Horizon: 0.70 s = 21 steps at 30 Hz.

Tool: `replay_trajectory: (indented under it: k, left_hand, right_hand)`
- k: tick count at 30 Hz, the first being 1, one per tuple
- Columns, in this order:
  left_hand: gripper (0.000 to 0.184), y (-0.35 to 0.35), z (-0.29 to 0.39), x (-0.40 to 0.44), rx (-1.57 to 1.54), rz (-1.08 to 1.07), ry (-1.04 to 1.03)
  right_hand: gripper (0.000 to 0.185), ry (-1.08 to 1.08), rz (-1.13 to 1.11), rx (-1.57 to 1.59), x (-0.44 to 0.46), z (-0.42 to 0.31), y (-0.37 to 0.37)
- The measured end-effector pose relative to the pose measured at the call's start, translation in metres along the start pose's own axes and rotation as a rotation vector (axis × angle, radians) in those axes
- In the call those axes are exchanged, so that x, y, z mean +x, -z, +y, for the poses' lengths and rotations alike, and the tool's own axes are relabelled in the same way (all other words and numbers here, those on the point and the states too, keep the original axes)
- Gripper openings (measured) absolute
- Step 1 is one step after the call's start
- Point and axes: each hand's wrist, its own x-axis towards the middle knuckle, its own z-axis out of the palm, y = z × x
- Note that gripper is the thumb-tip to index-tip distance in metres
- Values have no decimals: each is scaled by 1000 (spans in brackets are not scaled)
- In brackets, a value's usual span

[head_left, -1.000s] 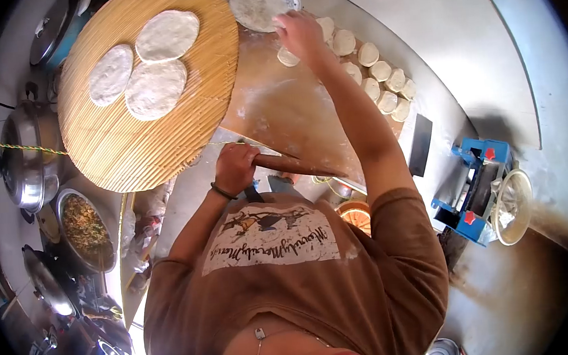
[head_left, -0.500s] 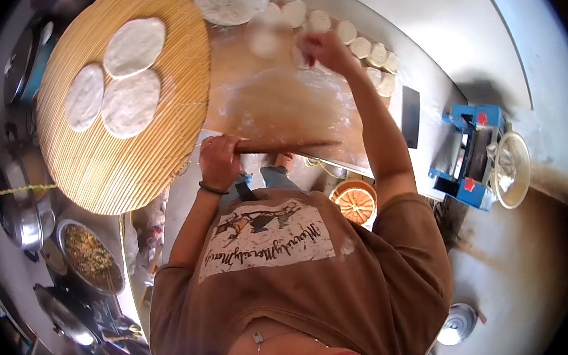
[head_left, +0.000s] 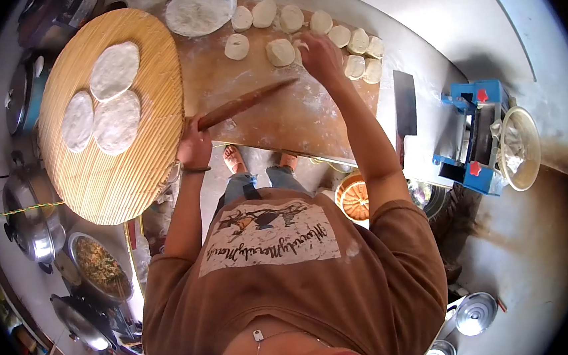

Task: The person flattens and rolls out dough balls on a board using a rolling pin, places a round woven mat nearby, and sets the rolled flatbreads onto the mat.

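My left hand [head_left: 194,144] is closed round the near end of a wooden rolling pin [head_left: 248,104], whose tapered tip points right over the floured board [head_left: 279,121]. My right hand [head_left: 321,57] is at the rows of dough pieces, beside a round piece [head_left: 280,52]; its fingers are bent and partly cover another piece. Further round pieces [head_left: 291,18] lie along the board's far edge, and a single one [head_left: 237,46] sits apart to the left. Three flattened dough rounds [head_left: 114,71] rest on the round slatted mat [head_left: 147,48]. A plate dusted with flour [head_left: 201,9] stands behind the board.
A cleaver [head_left: 405,103] lies right of the board, then a blue-framed machine [head_left: 474,137] and a pale basket [head_left: 520,149]. At left are a lidded steel pot [head_left: 33,214] and a bowl of chopped filling [head_left: 100,262]. An orange basin [head_left: 354,197] is below the board.
The view has shifted, bringing more of the board into sight. The rolling pin's tip has swung up over the board. My right hand has moved from the floury plate to the dough pieces.
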Motion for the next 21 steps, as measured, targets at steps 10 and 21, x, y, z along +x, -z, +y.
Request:
replay_trajectory:
  k: [10, 21]
  left_hand:
    - [55, -18, 44, 44, 242, 97, -212]
    - [78, -44, 139, 78, -317, -73, -338]
  right_hand:
    - [20, 131, -502, -451, 40, -23, -78]
    - [47, -558, -493, 976, -2, -10, 14]
